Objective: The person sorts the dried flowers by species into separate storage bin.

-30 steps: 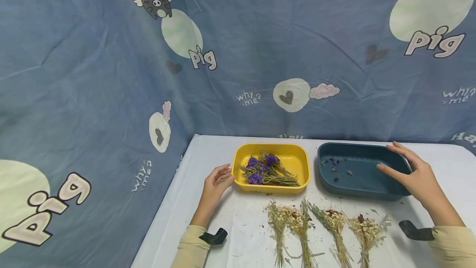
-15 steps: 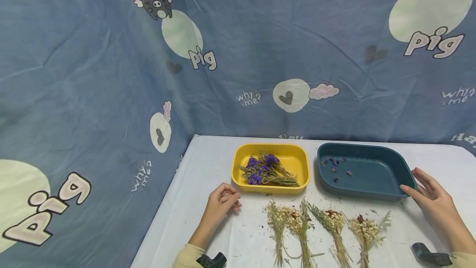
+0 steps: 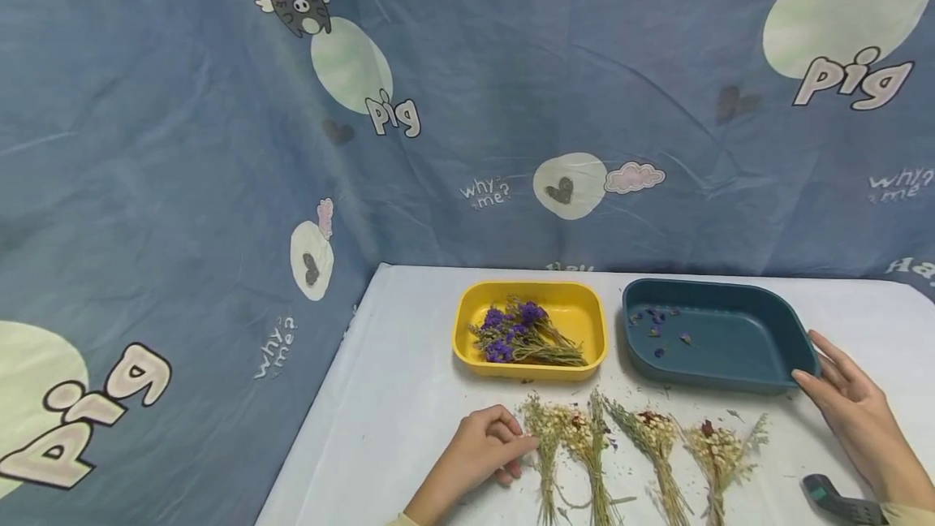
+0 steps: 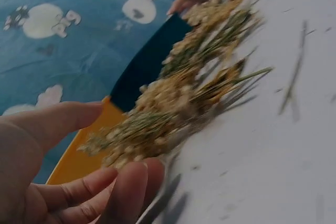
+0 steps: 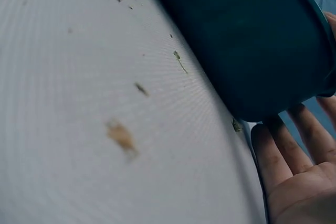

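Note:
My left hand (image 3: 485,453) is beside the leftmost bunch of dried flowers (image 3: 544,445), with loosely bent fingers around nothing. In the left wrist view, the thumb and fingers stand apart close to the dried flowers (image 4: 147,129); whether they touch is unclear. Further right, my right hand (image 3: 850,404) rests at the right end of a dark teal tray (image 3: 745,343), thumb by its front corner. Nearly straight fingers (image 5: 294,148) lie along the tray's outer end in the right wrist view. A yellow tray (image 3: 580,315) holds purple dried flowers (image 3: 511,335).
Several bunches of dried flowers, including a red-specked one (image 3: 657,437) and a cream one (image 3: 716,453), lie in a row on the white table (image 3: 380,396). Small purple petals (image 3: 657,317) are in the teal tray. Plant crumbs dot the cloth; a blue curtain (image 3: 453,120) hangs behind.
My left hand has left the yellow tray's side and moved right and nearer to the leftmost bunch. My right hand has come from over the teal tray to its outer right end.

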### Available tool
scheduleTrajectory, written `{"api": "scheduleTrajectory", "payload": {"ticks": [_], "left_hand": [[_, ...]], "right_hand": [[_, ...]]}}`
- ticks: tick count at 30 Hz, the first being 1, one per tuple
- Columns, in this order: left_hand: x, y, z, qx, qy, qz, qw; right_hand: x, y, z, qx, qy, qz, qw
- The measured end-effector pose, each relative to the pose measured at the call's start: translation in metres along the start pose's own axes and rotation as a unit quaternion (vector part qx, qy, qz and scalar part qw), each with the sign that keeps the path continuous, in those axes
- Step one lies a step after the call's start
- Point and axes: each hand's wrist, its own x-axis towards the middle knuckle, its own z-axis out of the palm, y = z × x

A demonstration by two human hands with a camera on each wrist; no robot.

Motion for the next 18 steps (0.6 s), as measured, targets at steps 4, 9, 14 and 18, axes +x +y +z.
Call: {"api": "scheduleTrajectory", "payload": {"ticks": [4, 9, 14, 18], "left_hand": [[-0.006, -0.001, 0.009, 0.008, -0.007, -0.007, 0.9999], [-0.007, -0.004, 0.014, 0.015, -0.002, 0.007, 0.9999], [-0.006, -0.007, 0.018, 0.046, 0.015, 0.016, 0.9987], [-0.005, -0.008, 0.021, 0.075, 0.027, 0.024, 0.9966]], "right_hand": [[0.000, -0.001, 0.002, -0.024, 0.001, 0.002, 0.9997], [0.003, -0.005, 0.003, -0.030, -0.010, -0.009, 0.9995], [0.002, -0.004, 0.002, -0.017, -0.014, -0.018, 0.9996], [0.000, -0.003, 0.001, -0.013, -0.012, -0.009, 0.9998]]}}
